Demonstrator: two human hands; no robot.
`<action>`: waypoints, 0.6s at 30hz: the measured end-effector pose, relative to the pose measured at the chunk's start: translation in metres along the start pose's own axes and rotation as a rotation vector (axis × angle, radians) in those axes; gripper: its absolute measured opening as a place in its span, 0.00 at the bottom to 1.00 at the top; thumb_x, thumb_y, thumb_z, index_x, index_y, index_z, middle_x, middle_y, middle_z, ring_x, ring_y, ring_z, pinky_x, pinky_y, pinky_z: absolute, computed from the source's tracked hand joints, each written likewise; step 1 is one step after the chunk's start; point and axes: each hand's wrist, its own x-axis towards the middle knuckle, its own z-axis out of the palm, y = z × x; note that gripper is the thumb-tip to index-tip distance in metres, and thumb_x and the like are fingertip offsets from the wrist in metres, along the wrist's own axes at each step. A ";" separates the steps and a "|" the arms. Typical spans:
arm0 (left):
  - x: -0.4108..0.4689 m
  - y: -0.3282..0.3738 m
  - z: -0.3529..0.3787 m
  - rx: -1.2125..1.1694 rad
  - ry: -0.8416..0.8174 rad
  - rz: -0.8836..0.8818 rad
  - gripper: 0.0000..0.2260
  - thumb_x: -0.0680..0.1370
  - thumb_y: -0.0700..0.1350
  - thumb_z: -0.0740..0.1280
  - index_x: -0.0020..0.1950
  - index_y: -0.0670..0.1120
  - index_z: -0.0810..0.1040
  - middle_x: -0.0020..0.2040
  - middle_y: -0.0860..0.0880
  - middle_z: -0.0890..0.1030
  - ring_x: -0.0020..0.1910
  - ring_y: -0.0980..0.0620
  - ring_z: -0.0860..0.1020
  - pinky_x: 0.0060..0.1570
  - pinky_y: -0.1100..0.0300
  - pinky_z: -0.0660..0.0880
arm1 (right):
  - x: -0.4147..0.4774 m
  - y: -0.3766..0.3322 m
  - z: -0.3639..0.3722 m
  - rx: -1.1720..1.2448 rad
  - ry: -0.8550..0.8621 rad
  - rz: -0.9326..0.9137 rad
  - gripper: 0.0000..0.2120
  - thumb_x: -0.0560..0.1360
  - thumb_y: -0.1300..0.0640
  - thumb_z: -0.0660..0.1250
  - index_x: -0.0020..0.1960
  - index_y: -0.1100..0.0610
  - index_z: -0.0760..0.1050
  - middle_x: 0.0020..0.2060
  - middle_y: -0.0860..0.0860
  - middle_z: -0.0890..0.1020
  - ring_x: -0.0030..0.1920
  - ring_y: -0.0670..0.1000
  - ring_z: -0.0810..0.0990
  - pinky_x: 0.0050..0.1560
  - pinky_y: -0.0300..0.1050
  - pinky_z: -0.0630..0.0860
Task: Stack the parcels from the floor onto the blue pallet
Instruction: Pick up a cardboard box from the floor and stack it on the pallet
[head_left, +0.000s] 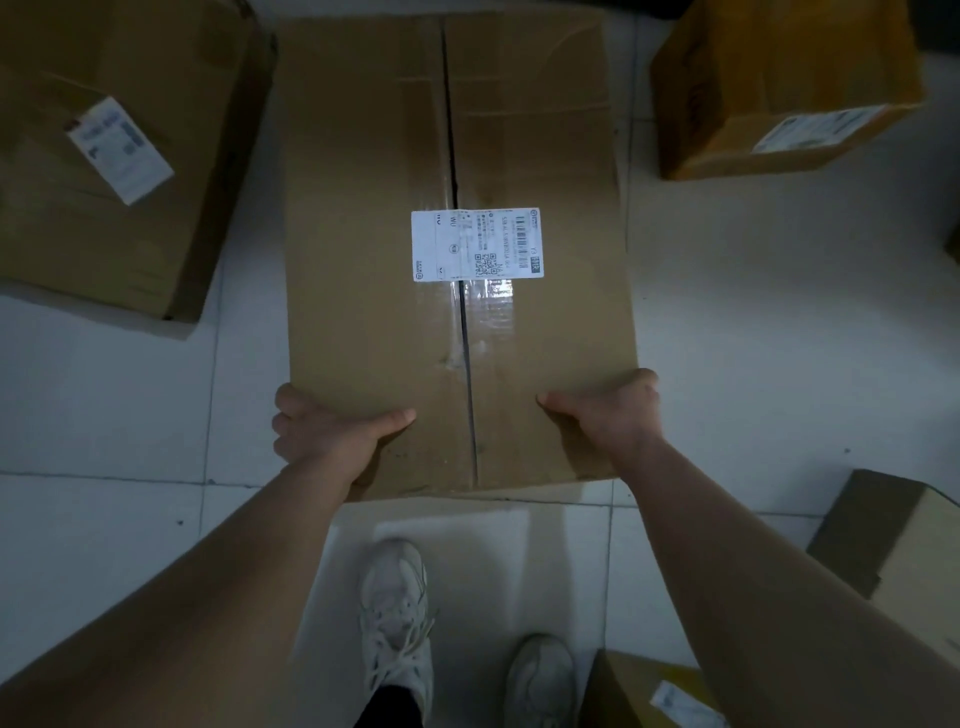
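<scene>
Tiled floor (727, 322), parcel (374, 208) btwn hands (both gripping)

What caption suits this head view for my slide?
Both hands grip the near edge of a large labelled parcel above the tiled floor.

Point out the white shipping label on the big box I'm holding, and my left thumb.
white shipping label (477, 244): head view, on the middle of the label.
left thumb (392, 420): head view, on the thumb lying flat on the big box (363, 208) top.
</scene>
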 end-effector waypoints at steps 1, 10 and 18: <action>-0.003 0.000 -0.004 -0.003 0.003 -0.002 0.56 0.53 0.57 0.83 0.72 0.46 0.56 0.69 0.41 0.65 0.68 0.38 0.66 0.65 0.40 0.69 | -0.005 -0.002 -0.001 -0.007 0.018 -0.003 0.54 0.53 0.40 0.82 0.68 0.59 0.59 0.65 0.56 0.70 0.65 0.59 0.71 0.66 0.58 0.70; -0.054 0.005 -0.073 -0.013 0.047 -0.030 0.59 0.50 0.63 0.81 0.73 0.48 0.55 0.69 0.41 0.65 0.67 0.38 0.65 0.66 0.39 0.66 | -0.078 -0.037 -0.047 -0.122 0.054 -0.079 0.53 0.55 0.37 0.80 0.69 0.60 0.62 0.66 0.58 0.70 0.67 0.61 0.68 0.69 0.58 0.65; -0.136 0.009 -0.174 -0.156 0.114 -0.042 0.59 0.51 0.63 0.81 0.73 0.48 0.55 0.68 0.40 0.65 0.67 0.38 0.65 0.66 0.42 0.66 | -0.184 -0.088 -0.107 -0.171 0.046 -0.226 0.52 0.54 0.37 0.80 0.68 0.61 0.62 0.65 0.59 0.71 0.66 0.62 0.69 0.68 0.58 0.66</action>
